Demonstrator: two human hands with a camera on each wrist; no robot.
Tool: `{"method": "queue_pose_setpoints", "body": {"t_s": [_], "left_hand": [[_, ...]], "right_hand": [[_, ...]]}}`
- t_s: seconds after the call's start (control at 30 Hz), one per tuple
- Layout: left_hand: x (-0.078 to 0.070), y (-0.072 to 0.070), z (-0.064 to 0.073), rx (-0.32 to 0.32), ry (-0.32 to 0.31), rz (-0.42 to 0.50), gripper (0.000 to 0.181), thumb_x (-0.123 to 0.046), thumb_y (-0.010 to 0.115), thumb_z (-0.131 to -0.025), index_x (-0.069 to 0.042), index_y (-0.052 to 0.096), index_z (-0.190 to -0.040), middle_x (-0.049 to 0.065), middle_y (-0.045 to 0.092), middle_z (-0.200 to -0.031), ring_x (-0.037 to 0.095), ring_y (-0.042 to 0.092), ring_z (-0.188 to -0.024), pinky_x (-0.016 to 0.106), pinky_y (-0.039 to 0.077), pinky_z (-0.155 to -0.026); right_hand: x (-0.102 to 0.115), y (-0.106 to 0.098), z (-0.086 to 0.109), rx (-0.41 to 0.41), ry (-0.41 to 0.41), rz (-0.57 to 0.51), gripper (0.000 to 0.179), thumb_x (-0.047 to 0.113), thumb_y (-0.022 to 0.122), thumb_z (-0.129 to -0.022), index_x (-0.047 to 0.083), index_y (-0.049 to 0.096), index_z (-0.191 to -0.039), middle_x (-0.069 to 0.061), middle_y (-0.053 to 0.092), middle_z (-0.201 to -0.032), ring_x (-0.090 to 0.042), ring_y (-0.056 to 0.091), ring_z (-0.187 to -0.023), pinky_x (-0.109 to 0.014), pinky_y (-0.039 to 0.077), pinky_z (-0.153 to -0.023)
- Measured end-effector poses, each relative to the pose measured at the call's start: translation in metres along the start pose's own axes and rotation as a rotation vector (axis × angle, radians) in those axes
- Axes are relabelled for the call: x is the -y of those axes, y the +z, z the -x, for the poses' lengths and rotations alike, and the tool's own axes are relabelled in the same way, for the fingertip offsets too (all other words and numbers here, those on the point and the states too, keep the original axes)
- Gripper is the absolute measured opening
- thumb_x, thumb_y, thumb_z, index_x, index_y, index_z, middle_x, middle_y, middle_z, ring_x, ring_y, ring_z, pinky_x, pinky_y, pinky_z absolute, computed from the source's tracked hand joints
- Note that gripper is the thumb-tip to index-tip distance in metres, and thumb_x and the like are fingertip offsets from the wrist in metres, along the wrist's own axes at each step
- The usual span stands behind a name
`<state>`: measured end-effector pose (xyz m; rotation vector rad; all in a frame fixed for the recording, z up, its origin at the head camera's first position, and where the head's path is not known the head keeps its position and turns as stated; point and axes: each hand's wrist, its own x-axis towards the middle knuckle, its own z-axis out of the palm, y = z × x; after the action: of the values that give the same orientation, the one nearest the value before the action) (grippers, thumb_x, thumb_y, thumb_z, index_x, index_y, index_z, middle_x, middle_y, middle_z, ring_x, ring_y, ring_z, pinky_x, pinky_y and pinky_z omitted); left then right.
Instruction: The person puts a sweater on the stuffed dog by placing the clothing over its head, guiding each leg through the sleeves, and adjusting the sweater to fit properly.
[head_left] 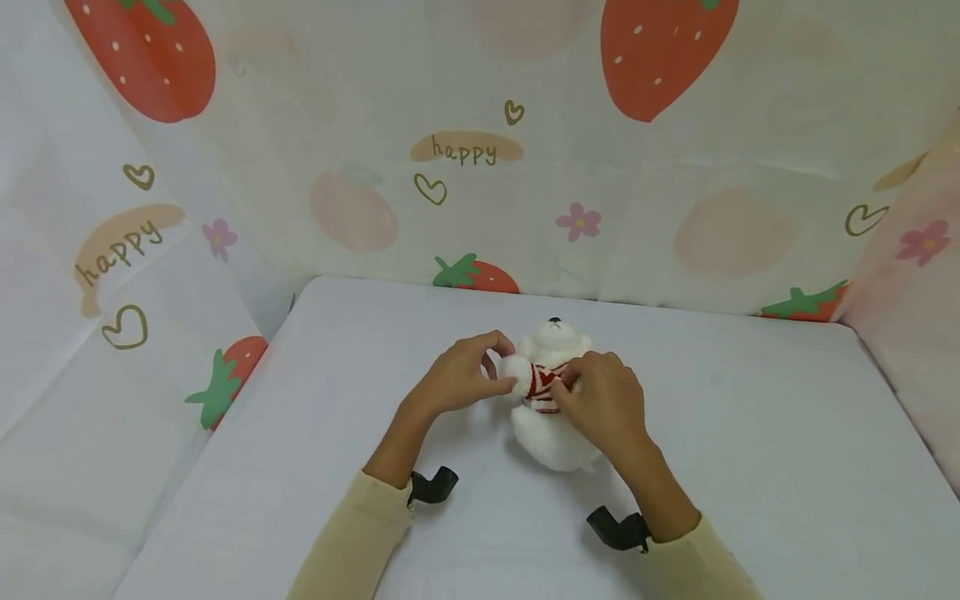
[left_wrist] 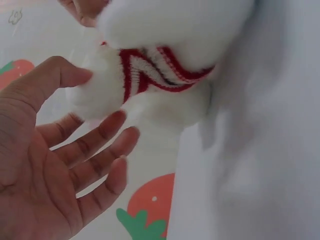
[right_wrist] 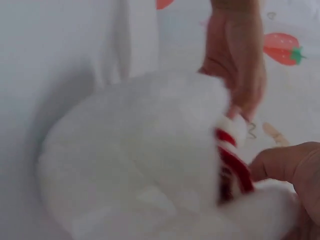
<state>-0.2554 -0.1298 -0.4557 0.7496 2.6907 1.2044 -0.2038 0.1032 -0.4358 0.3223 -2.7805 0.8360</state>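
A white plush bear (head_left: 551, 437) in a red-and-white striped knit sweater (head_left: 542, 405) lies on its back, with its head toward the back wall. My left hand (head_left: 459, 377) holds the bear's paw at the left between thumb and index finger. In the left wrist view, the other fingers of that hand (left_wrist: 55, 160) are spread below the paw. Over the chest, my right hand (head_left: 609, 398) pinches at the sweater. The right wrist view shows its thumb against the striped knit (right_wrist: 235, 167); a white limb hides most of the other fingers.
A white-covered table (head_left: 750, 433) lies under the bear. Around it hang cloth walls (head_left: 645, 192) printed with strawberries, hearts and flowers. A black wrist mount (head_left: 435, 486) sticks out at the left sleeve, another black mount (head_left: 618, 529) at the right.
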Motion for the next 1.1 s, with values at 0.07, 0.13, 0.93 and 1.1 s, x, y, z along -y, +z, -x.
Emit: {"method": "queue_pose_setpoints", "body": {"t_s": [0.07,0.13,0.93,1.1], "left_hand": [[-0.001,-0.002,0.001,0.023,0.007,0.026,0.037,-0.029,0.080,-0.088,-0.021,0.061,-0.118,-0.003,0.067,-0.108,0.010,0.064,-0.082,0.033,0.052,-0.071],[-0.001,-0.003,0.002,0.044,0.021,0.052,0.040,-0.031,0.081,-0.087,-0.022,0.059,-0.120,-0.003,0.067,-0.108,0.012,0.064,-0.082,0.033,0.052,-0.073],[-0.006,0.005,-0.001,0.038,-0.002,0.066,0.033,-0.031,0.085,-0.084,-0.014,0.072,-0.110,-0.004,0.068,-0.097,0.012,0.064,-0.083,0.027,0.053,-0.069],[-0.005,0.017,-0.005,0.046,0.000,0.081,0.030,-0.034,0.084,-0.085,-0.016,0.070,-0.106,-0.006,0.068,-0.094,0.012,0.061,-0.082,0.025,0.051,-0.069]], "right_hand": [[-0.003,-0.007,-0.001,0.063,0.012,-0.101,0.011,0.021,0.075,-0.089,0.011,0.078,-0.086,-0.003,0.071,-0.091,-0.026,0.062,-0.090,-0.046,0.051,-0.075],[-0.005,-0.013,-0.003,0.101,-0.002,-0.181,0.011,0.023,0.078,-0.089,0.012,0.079,-0.093,-0.002,0.072,-0.097,-0.025,0.062,-0.097,-0.047,0.051,-0.082],[0.002,0.015,0.000,-0.048,-0.211,0.068,0.020,0.007,0.079,-0.085,0.010,0.081,-0.104,-0.006,0.076,-0.089,-0.022,0.058,-0.079,-0.036,0.046,-0.066],[0.001,0.014,-0.001,-0.030,-0.192,0.048,0.021,0.007,0.079,-0.085,0.010,0.081,-0.105,-0.005,0.076,-0.089,-0.021,0.057,-0.078,-0.033,0.043,-0.063]]}}
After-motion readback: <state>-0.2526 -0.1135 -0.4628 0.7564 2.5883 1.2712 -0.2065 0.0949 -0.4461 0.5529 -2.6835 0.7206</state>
